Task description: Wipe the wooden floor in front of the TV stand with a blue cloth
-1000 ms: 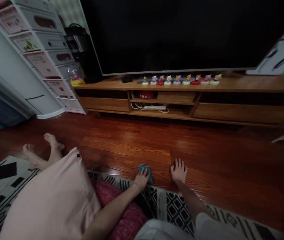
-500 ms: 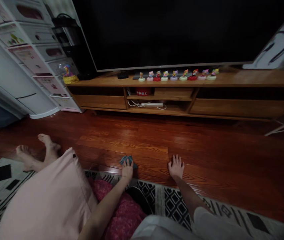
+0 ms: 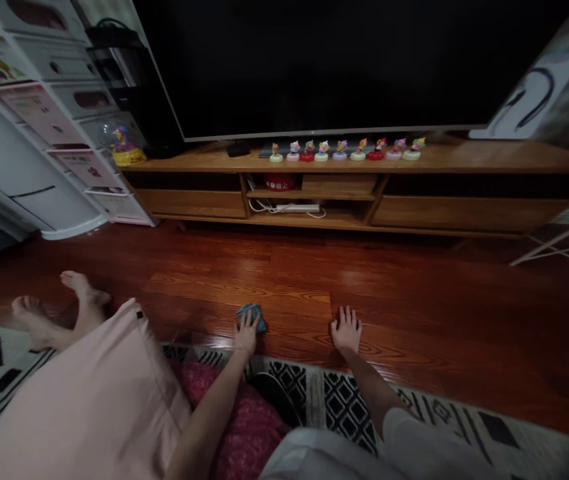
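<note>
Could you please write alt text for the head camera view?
The left hand presses a blue cloth on a wooden floor; the right hand rests flat beside it. Behind stand a low TV cabinet with small figurines and a television.

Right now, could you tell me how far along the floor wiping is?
In hand: the left hand presses a blue cloth on the wooden floor by the rug; the right hand rests flat. The boards shine; wiped and unwiped parts cannot be told apart.

Dark wood floor (image 3: pixel 414 300), low wooden console (image 3: pixel 464 167), big black screen (image 3: pixel 339 60).
</note>
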Motion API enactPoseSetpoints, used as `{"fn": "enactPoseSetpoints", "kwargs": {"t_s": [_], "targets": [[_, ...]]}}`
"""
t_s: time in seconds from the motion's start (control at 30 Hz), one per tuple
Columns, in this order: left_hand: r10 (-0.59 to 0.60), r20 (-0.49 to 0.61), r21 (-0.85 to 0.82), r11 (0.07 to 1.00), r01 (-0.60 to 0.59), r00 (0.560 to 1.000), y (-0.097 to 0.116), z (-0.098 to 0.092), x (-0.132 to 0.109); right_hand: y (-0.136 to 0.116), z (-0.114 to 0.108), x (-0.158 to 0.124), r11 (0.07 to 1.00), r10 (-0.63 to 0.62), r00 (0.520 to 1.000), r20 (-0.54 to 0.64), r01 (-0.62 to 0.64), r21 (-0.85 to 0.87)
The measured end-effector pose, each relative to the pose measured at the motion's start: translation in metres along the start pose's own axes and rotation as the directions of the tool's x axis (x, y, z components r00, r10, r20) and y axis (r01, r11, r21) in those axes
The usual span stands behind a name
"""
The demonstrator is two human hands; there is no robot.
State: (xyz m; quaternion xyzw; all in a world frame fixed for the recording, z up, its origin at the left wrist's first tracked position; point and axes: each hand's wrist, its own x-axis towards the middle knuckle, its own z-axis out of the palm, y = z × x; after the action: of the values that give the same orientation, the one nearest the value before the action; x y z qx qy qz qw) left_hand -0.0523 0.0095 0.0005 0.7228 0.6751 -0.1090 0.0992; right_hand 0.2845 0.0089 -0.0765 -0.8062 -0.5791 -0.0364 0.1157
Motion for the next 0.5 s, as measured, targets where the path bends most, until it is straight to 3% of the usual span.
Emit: {"fn": "enactPoseSetpoints", "kwargs": {"t_s": [0.07,0.13,0.23,0.37,0.43,0.5], "targets": [[-0.08,0.021,0.025,0.997,0.079,0.997,-0.012,0.0,-0.001,0.0,0.0,0.0,1.0,0.004,1.0,0.006,-0.004,0.0],[-0.063,0.056,0.046,0.997,0.06,0.996,-0.007,0.004,-0.005,0.0,0.001,0.0,1.0,0.006,1.0,0.008,-0.006,0.005],[0.137,0.111,0.029,0.99,-0.141,0.984,0.025,0.014,-0.013,0.0,0.002,0.001,1.0,0.004,1.0,0.008,-0.004,0.012],[0.505,0.184,-0.049,0.862,-0.505,0.844,0.072,0.024,-0.022,0.0,0.001,0.001,1.0,0.016,1.0,0.023,-0.016,0.007],[0.569,0.194,-0.076,0.821,-0.565,0.8,0.08,0.023,-0.022,0.0,0.0,0.001,1.0,0.018,0.999,0.038,-0.018,0.007],[0.541,0.172,-0.089,0.841,-0.534,0.823,0.072,0.018,-0.017,0.0,-0.001,0.001,1.0,0.018,0.999,0.051,-0.019,0.011]]}}
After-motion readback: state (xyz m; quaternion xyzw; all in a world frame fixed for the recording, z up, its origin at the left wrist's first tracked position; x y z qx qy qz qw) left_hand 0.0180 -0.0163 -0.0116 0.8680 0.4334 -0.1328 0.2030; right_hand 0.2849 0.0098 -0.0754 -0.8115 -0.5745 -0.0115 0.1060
